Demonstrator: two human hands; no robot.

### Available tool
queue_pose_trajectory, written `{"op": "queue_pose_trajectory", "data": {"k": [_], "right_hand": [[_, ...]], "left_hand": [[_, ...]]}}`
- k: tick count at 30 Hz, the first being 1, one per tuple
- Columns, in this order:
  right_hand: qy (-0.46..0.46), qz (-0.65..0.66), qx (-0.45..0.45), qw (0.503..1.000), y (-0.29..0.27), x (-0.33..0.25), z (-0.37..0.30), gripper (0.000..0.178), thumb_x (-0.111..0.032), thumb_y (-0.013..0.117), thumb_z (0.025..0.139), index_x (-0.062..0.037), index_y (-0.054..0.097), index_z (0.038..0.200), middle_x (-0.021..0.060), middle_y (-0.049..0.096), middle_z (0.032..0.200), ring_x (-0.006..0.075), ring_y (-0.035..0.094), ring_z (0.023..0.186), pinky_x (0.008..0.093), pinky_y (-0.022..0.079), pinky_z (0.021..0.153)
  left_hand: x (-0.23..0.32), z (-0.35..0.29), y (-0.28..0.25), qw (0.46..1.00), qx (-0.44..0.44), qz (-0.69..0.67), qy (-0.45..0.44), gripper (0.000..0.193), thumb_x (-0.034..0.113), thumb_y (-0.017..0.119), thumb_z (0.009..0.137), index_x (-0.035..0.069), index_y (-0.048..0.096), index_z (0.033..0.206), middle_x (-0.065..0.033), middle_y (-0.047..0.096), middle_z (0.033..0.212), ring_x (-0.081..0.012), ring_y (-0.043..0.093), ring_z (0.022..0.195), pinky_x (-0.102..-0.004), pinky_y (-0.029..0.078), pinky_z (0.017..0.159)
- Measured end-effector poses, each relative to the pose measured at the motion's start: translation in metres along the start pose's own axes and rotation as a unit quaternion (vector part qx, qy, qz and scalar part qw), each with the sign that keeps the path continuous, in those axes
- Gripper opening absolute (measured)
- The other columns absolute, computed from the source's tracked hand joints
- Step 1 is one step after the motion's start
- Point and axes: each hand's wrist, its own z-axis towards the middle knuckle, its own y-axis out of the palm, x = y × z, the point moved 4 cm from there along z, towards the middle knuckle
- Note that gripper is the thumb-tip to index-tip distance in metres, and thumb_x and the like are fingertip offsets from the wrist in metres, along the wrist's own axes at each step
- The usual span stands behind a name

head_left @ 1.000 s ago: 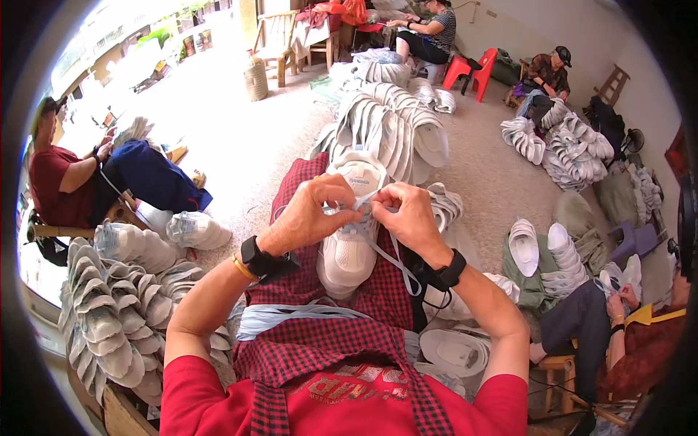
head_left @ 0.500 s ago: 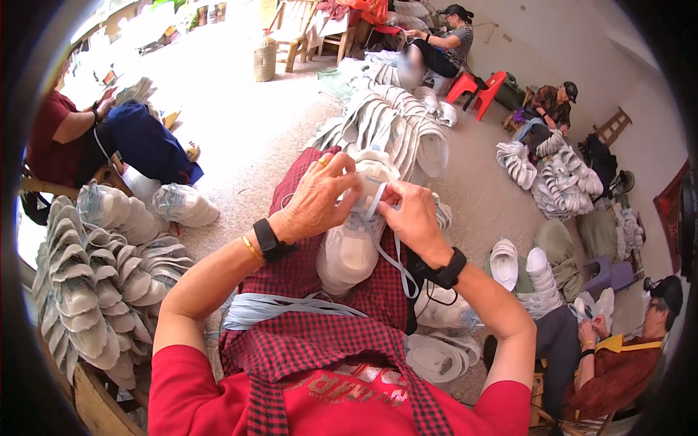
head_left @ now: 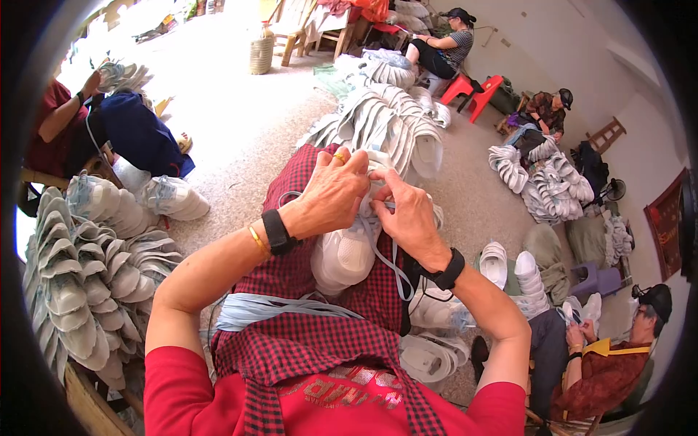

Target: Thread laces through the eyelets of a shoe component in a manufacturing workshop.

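A white shoe (head_left: 345, 256) rests on my lap, its toe pointing toward me. My left hand (head_left: 337, 190) is over the shoe's upper part, fingers bent together; what they pinch is hidden. Close against it, my right hand (head_left: 408, 218) is closed, with thumb and forefinger pinching the pale blue shoelace at the shoe's opening. A loose length of this shoelace (head_left: 400, 275) hangs down on the right of the shoe. The eyelets and most of the tongue lie behind my fingers. Across my checked apron (head_left: 305, 349) lies a bundle of pale blue laces (head_left: 280, 308).
Nested white shoes (head_left: 80, 291) are stacked at my left, and a long pile of shoes (head_left: 378, 120) lies ahead. More shoes (head_left: 429, 356) sit by my right knee. Seated people (head_left: 611, 356) work around me. A red plastic chair (head_left: 483, 98) stands farther back.
My left hand has moved right and now meets my right hand over the shoe. The shoelace loop raised at my right fingertips has come down. The view has shifted slightly.
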Motion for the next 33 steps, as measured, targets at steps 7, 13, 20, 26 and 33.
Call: {"op": "queue_pose_trajectory", "data": {"k": [7, 13, 20, 26, 33], "right_hand": [[-0.001, 0.033, 0.010, 0.999, 0.000, 0.005, -0.001, 0.048, -0.002, 0.066, 0.079, -0.0090, 0.056, 0.126, 0.0134, 0.068, 0.080, 0.0359, 0.068, 0.078, 0.0454, 0.052, 0.069], [0.006, 0.031, -0.020, 0.999, 0.001, 0.003, 0.002, 0.051, 0.000, 0.064, 0.078, -0.0082, 0.055, 0.128, 0.0162, 0.068, 0.086, 0.0367, 0.067, 0.079, 0.0457, 0.052, 0.071], [-0.043, 0.011, 0.008, 0.999, 0.001, 0.013, -0.002, 0.025, -0.001, 0.061, 0.077, -0.0026, 0.063, 0.102, 0.0191, 0.065, 0.086, 0.0384, 0.065, 0.082, 0.0475, 0.050, 0.072], [-0.068, 0.000, -0.023, 0.997, -0.002, 0.017, -0.006, 0.017, 0.001, 0.061, 0.073, 0.0001, 0.064, 0.090, 0.0178, 0.066, 0.087, 0.0345, 0.066, 0.080, 0.0419, 0.052, 0.071], [-0.053, -0.016, -0.008, 0.998, -0.001, 0.010, -0.011, 0.017, 0.000, 0.062, 0.072, -0.0021, 0.065, 0.089, 0.0157, 0.066, 0.084, 0.0347, 0.066, 0.076, 0.0423, 0.051, 0.068]], "left_hand": [[0.001, -0.002, 0.005, 1.000, 0.010, -0.011, -0.001, 0.015, 0.000, 0.064, 0.062, 0.003, 0.064, 0.077, -0.0100, 0.053, 0.107, -0.0312, 0.049, 0.098, -0.0441, 0.037, 0.079], [-0.001, -0.005, 0.005, 0.999, -0.018, -0.045, -0.020, 0.011, 0.000, 0.063, 0.064, 0.003, 0.059, 0.073, -0.0112, 0.052, 0.107, -0.0330, 0.049, 0.098, -0.0440, 0.038, 0.079], [-0.016, -0.006, -0.029, 0.996, 0.019, -0.082, -0.007, 0.004, 0.000, 0.061, 0.078, 0.001, 0.059, 0.080, -0.0151, 0.056, 0.101, -0.0349, 0.055, 0.098, -0.0441, 0.043, 0.087], [-0.007, -0.009, -0.012, 0.999, 0.003, -0.050, -0.004, 0.006, 0.004, 0.066, 0.078, 0.006, 0.066, 0.083, -0.0072, 0.058, 0.098, -0.0303, 0.052, 0.102, -0.0439, 0.039, 0.091], [0.004, 0.005, -0.008, 0.995, -0.051, 0.073, 0.043, 0.005, 0.008, 0.067, 0.074, 0.009, 0.068, 0.079, -0.0065, 0.057, 0.099, -0.0281, 0.049, 0.103, -0.0455, 0.035, 0.089]]}}
